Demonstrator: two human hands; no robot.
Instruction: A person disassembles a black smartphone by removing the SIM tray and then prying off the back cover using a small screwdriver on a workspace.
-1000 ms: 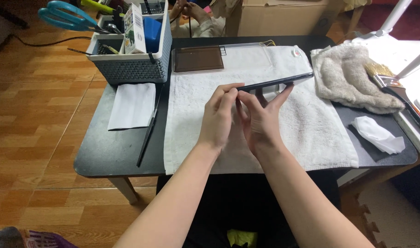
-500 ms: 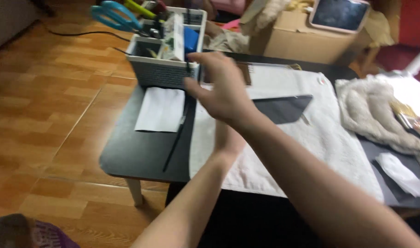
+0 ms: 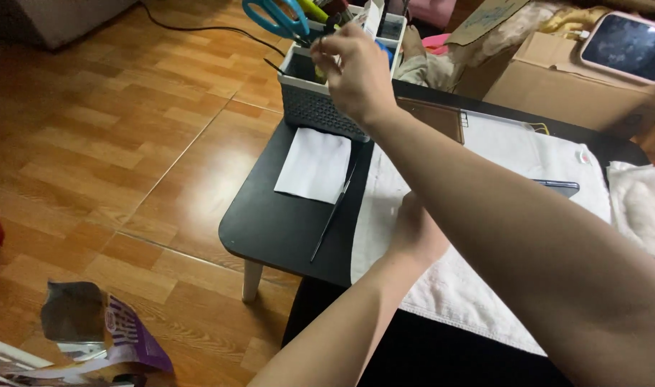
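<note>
Hovering: right hand (image 3: 356, 75) over basket (image 3: 309, 107)

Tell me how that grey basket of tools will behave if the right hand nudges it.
The grey basket looks top-heavy: scissors stick up above its rim, so it may tip. It sits by the table edge, so a hard push could slide it off.

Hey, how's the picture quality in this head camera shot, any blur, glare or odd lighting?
Head view: warm indoor light, with soft glare streaks on the wooden floor. The right hand at the grey basket is slightly motion-blurred. The right forearm close to the lens looks oversized and soft. The left hand on the white towel sits in its shadow. The white towel's top right is nearly washed out.
</note>
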